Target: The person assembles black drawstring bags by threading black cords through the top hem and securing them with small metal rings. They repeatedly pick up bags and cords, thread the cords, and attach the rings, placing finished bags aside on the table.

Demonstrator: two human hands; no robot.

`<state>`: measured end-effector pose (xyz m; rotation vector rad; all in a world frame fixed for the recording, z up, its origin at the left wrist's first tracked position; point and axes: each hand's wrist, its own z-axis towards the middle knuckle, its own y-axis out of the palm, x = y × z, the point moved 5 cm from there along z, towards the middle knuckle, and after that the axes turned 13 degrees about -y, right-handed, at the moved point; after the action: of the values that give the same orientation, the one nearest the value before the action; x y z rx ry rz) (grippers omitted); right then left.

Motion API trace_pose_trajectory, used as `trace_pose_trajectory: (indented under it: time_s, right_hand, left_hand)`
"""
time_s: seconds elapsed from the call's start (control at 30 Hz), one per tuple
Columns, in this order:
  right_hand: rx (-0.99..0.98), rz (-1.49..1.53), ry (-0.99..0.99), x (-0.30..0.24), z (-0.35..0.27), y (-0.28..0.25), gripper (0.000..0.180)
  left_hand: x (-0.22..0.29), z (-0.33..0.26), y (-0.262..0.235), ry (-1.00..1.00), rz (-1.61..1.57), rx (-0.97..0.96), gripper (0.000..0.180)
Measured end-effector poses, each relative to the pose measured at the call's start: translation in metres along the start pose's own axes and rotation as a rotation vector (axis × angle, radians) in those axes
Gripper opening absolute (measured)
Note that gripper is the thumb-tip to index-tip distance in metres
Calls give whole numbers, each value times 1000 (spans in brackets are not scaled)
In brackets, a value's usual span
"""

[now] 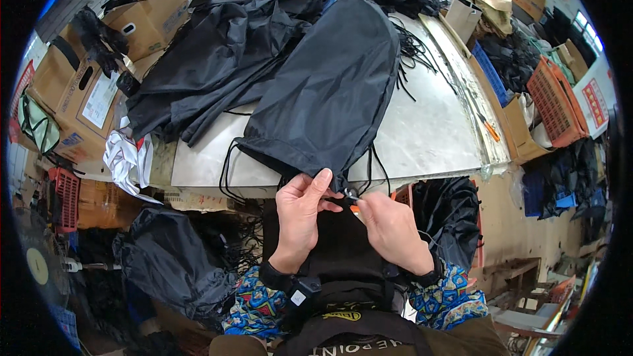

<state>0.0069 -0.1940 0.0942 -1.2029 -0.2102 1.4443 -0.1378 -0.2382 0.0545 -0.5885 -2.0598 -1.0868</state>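
Note:
A black drawstring bag lies flat on the pale tabletop, its corded end toward me. At the near corner of that end, my left hand pinches the fabric between thumb and fingers. Close beside it, my right hand is closed around a small tool with an orange part. Something metallic shows between the hands at the bag's corner; its exact shape is too small to tell. Black cord loops hang from the bag's left corner, over the table's near edge.
More black bags are heaped at the table's far left, with loose black cords at the far right. An orange-handled tool lies along the right edge. Cardboard boxes stand left, an orange crate right. Black bags hang below the table.

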Motion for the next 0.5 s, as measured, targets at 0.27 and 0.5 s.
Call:
trace_pose_trajectory:
  time_s: [0.27, 0.5]
  right_hand:
    - [-55, -109, -54, -9, 4, 3, 17]
    - [-68, -57, -11, -12, 4, 4, 16]
  left_hand:
    - [2, -5, 6, 109, 136, 34, 23]
    - [1, -4, -2, 98, 75, 28, 23]
